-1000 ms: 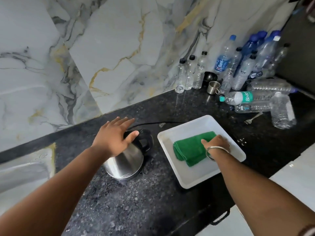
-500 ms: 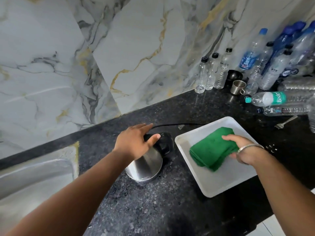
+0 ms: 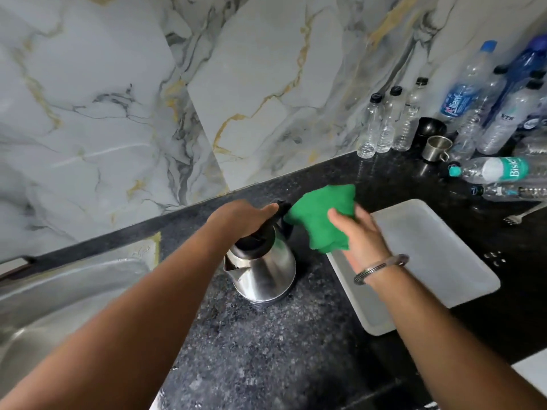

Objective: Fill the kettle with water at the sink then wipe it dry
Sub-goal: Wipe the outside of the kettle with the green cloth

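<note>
A steel kettle (image 3: pixel 266 270) with a black lid stands upright on the dark granite counter (image 3: pixel 266 350), spout pointing left toward the sink (image 3: pixel 59 306). My left hand (image 3: pixel 239 217) grips the black handle at its top. My right hand (image 3: pixel 358 232) holds a bunched green cloth (image 3: pixel 322 214) in the air just right of the kettle's top, close to the handle. The cloth hangs above the left edge of a white tray (image 3: pixel 438 261).
Several plastic bottles (image 3: pixel 387 122) stand and lie at the back right against the marble wall, with a steel cup (image 3: pixel 436 147) and a black bowl (image 3: pixel 430 127). A fork (image 3: pixel 521 217) lies right of the tray. The counter's front edge runs at lower right.
My right hand lifted the green cloth off the tray and carried it left to the kettle. My left hand shifted from resting on the lid to gripping the handle.
</note>
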`<state>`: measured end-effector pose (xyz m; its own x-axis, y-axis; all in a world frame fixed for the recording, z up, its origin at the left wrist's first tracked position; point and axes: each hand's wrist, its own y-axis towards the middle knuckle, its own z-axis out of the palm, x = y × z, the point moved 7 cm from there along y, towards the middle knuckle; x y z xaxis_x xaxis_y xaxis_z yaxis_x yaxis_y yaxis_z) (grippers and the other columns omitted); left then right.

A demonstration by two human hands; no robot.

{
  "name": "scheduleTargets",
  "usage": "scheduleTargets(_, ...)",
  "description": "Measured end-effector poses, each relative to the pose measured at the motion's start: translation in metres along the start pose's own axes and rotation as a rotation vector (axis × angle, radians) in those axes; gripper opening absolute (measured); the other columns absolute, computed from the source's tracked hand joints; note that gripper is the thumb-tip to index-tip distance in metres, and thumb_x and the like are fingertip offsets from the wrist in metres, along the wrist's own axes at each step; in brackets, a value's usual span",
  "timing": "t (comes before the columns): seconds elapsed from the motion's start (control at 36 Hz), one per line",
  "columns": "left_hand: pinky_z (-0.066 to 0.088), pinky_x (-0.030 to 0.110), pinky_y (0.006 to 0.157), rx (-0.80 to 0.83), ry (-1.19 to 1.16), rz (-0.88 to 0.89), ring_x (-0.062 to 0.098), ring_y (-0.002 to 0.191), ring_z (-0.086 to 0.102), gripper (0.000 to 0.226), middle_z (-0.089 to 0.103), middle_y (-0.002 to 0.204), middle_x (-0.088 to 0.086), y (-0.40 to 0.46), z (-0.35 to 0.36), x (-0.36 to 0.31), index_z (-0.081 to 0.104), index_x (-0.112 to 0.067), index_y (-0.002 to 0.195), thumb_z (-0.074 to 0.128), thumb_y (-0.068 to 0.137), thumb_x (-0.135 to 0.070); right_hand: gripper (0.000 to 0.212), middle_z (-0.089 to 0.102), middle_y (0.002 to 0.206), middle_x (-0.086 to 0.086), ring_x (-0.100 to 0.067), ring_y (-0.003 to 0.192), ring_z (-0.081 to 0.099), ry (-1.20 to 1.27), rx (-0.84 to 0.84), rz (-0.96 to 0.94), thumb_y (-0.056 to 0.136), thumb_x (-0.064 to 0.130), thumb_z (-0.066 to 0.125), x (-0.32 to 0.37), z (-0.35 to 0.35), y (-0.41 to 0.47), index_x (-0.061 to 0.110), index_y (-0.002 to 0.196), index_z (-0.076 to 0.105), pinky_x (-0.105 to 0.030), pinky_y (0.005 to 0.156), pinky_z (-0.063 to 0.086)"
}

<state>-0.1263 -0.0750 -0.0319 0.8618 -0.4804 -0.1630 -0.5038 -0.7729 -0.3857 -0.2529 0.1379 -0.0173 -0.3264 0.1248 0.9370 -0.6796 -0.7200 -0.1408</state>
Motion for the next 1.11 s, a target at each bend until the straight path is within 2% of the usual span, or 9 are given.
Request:
scheduleTargets(0.06,0.032,0.055,0.122,-0.064,0.018,0.121,0.043,0.151,0.033,0.095,0.032,0.167,0.02,0.003,-0.002,-0.003,0.035,-0.019,0.158,0.034,0.089,-0.084,0.02,0.076,0.101,0.012,-0.011,0.103,0.068,-0.177,0.061,-0.03,0.085,0.028,0.067,-0.021,0.025,-0.007,0.041,0.099,0.072,-0.04,0.098,0.051)
scheduleTargets(0.11,0.01,0.055,0.129,-0.097,-0.05,0.266,0.037,0.161,0.003,0.082,0.008,0.174,0.015,0.003,0.003,-0.01,0.009,-0.028,0.166,0.035,0.1,-0.069,0.028,0.072,0.105,0.027,0.006,0.102,0.063,-0.319,0.154,-0.087,0.082,0.04,0.062,-0.045,0.052,-0.015,0.05,0.108,0.066,-0.022,0.095,0.048)
scheduleTargets(0.17,0.002,0.049,0.13,-0.063,-0.191,0.332,0.031,0.162,-0.003,0.071,0.007,0.175,0.014,0.003,0.013,-0.011,0.01,-0.028,0.166,0.037,0.106,-0.056,0.057,0.052,0.139,0.024,0.012,0.128,0.043,-0.401,0.161,-0.183,0.086,0.037,0.057,-0.069,0.073,-0.018,0.027,0.142,0.048,-0.011,0.105,0.033)
scheduleTargets(0.31,0.006,0.055,0.13,-0.05,-0.239,0.379,0.029,0.162,0.001,0.071,0.013,0.174,0.007,0.006,0.019,-0.009,0.01,-0.033,0.165,0.037,0.105,-0.06,0.063,0.032,0.156,-0.015,-0.02,0.148,0.025,-0.46,0.065,-0.332,0.094,0.033,0.042,-0.102,0.075,-0.008,0.001,0.148,0.031,-0.031,0.12,0.021)
scheduleTargets(0.61,0.011,0.058,0.129,0.046,-0.294,0.247,0.025,0.162,0.004,0.091,0.021,0.173,0.004,0.001,0.019,-0.007,0.006,-0.042,0.164,0.058,0.093,-0.068,0.017,0.062,0.105,0.003,-0.016,0.102,0.06,-0.266,-0.068,0.151,0.102,0.028,0.042,-0.162,0.026,0.017,0.024,0.108,0.058,-0.013,0.084,0.042)
scheduleTargets(0.72,0.016,0.06,0.127,0.007,-0.312,0.195,0.03,0.161,0.012,0.089,0.021,0.173,0.005,-0.001,0.019,-0.002,0.007,-0.043,0.163,0.055,0.093,-0.07,0.018,0.066,0.114,-0.013,-0.024,0.109,0.061,-0.128,-0.116,0.122,0.099,0.025,0.049,-0.131,0.022,0.006,0.017,0.106,0.063,-0.031,0.095,0.048)
scheduleTargets(0.83,0.027,0.058,0.124,-0.057,-0.338,0.101,0.034,0.156,0.03,0.088,0.028,0.171,0.007,-0.002,0.018,0.008,0.012,-0.039,0.164,0.05,0.092,-0.072,0.03,0.071,0.112,0.014,0.004,0.108,0.062,-0.073,-0.06,-0.152,0.092,0.034,0.047,-0.082,0.047,-0.026,0.025,0.115,0.063,-0.007,0.085,0.045)
scheduleTargets(1.0,0.027,0.062,0.122,-0.022,-0.358,0.054,0.038,0.156,0.027,0.097,0.026,0.172,0.011,0.0,0.016,0.007,0.007,-0.038,0.165,0.046,0.084,-0.075,0.064,0.003,0.165,-0.008,-0.021,0.152,-0.003,-0.474,0.053,-0.45,0.097,0.035,0.036,-0.104,0.104,-0.042,0.017,0.153,0.011,-0.033,0.123,0.004)
scheduleTargets(1.11,0.033,0.056,0.121,-0.051,-0.359,0.037,0.039,0.155,0.031,0.09,0.029,0.171,0.009,0.002,0.017,0.009,0.009,-0.04,0.164,0.045,0.088,-0.073,0.08,0.005,0.158,-0.025,-0.042,0.148,0.003,-0.766,-0.104,-0.615,0.096,0.028,0.046,-0.139,0.093,-0.051,0.003,0.153,-0.005,-0.052,0.121,0.011)
